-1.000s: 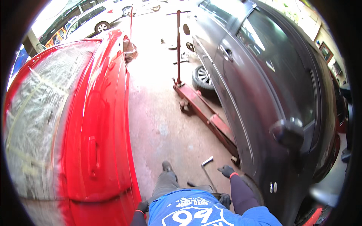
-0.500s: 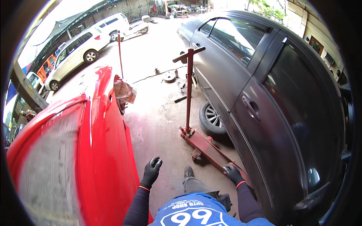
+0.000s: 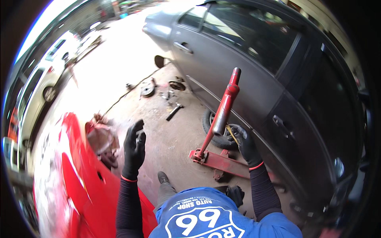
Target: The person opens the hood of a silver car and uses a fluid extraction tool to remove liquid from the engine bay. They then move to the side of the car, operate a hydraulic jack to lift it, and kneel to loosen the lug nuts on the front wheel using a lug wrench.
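My left hand (image 3: 135,146), in a black glove, is raised beside the red car part, fingers upright and apart, nothing in it. My gloved right hand (image 3: 245,144) is close to the near end of the crossbar on the red jack handle (image 3: 227,105), its fingers loosely curved and apart. A thin yellow strip (image 3: 232,135) shows by its fingertips; whether it is held is unclear. The handle leans up from a red floor jack (image 3: 222,160), whose far end runs toward the dark grey car (image 3: 234,71). Behind the handle, a wheel (image 3: 208,122) lies beside that car.
At left stands a red car body (image 3: 85,170) with crumpled covering (image 3: 102,139) at its corner. A disc-shaped part (image 3: 148,90), a dark bar (image 3: 174,112) and small parts lie on the floor ahead. A pale car (image 3: 33,99) is parked far left.
The view has turned. Both hands have risen and moved forward, the right one to the jack handle's crossbar. The handle now leans nearer, its crossbar running toward me.
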{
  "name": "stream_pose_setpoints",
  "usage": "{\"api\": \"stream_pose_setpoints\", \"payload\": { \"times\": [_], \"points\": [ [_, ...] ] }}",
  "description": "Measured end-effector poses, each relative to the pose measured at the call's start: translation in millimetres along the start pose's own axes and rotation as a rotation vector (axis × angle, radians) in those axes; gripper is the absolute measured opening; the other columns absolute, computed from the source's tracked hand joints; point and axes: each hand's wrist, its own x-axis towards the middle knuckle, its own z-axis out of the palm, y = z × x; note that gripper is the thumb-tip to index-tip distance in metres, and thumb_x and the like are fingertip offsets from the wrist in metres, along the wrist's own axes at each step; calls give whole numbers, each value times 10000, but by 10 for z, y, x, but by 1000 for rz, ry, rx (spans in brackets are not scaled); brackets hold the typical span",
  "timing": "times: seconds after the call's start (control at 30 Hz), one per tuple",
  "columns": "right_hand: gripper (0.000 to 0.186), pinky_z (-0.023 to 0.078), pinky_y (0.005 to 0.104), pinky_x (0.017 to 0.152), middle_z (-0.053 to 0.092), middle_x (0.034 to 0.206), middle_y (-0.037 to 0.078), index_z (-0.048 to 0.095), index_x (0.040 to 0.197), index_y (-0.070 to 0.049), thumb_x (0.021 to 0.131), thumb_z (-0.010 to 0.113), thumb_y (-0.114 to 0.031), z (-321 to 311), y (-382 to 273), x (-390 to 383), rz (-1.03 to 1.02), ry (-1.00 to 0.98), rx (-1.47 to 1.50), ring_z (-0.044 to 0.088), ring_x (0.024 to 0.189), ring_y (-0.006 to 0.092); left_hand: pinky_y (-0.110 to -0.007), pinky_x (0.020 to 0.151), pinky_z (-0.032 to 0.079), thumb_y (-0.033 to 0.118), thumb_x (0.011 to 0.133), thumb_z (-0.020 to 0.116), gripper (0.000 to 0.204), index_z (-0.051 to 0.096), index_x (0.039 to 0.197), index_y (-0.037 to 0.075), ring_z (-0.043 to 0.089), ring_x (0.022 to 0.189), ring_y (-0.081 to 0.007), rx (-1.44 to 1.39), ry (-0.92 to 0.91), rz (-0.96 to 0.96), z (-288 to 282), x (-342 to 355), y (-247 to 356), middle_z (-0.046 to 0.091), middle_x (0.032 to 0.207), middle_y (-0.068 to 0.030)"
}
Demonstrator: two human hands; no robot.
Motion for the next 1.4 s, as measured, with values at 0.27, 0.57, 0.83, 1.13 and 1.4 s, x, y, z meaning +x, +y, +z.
{"api": "stream_pose_setpoints", "payload": {
  "times": [0.27, 0.57, 0.83, 1.13, 1.4],
  "points": [
    [320, 504, 396, 891, 690, 1102, 184, 612, 1215, 21, 907, 528, 8, 780, -310, -54, -15, 466, -638, 673, 993, 280, -510, 1142, 275, 483, 842, 647, 732, 490, 1405, 42, 355, 1384, -439, -175, -739, 987, 1114, 2369, 590, 460, 1444, -222],
    [451, 531, 398, 764, 694, 1041, 189, 623, 1201, -31, 792, 766, -156, 1705, -330, 170, 64, 839, -545, 687, 934, 344, -538, 1051, 347, 684, 697, 719, 633, 660, 902, 88, 601, 1012, -348, -422, -915, 1429, 2096, 3000, 712, 645, 918, -129],
    [378, 557, 392, 768, 715, 961, 102, 700, 1093, -106, 742, 796, -209, 2825, -486, 562, 73, 1248, -910, 697, 875, 298, -412, 715, 409, 700, 677, 722, 600, 638, 722, 107, 555, 669, -323, -612, -1068, 1528, 1653, 3293, 399, 581, 666, -89],
    [495, 474, 474, 886, 674, 1060, 125, 636, 1175, -78, 834, 698, -431, 3385, -691, 1271, 861, 1570, -1196, 631, 1008, 313, -439, 751, 423, 707, 807, 607, 665, 642, 897, 49, 599, 802, -320, -575, -1047, 1598, 1490, 3394, 110, 621, 795, -139],
    [494, 462, 475, 898, 653, 1067, 114, 630, 1178, -61, 817, 713, -388, 3599, -668, 1417, 795, 1707, -1160, 582, 1075, 305, -452, 787, 418, 670, 835, 605, 624, 631, 930, 53, 579, 839, -327, -610, -990, 1602, 1334, 3449, -64, 610, 824, -133]
  ]
}}
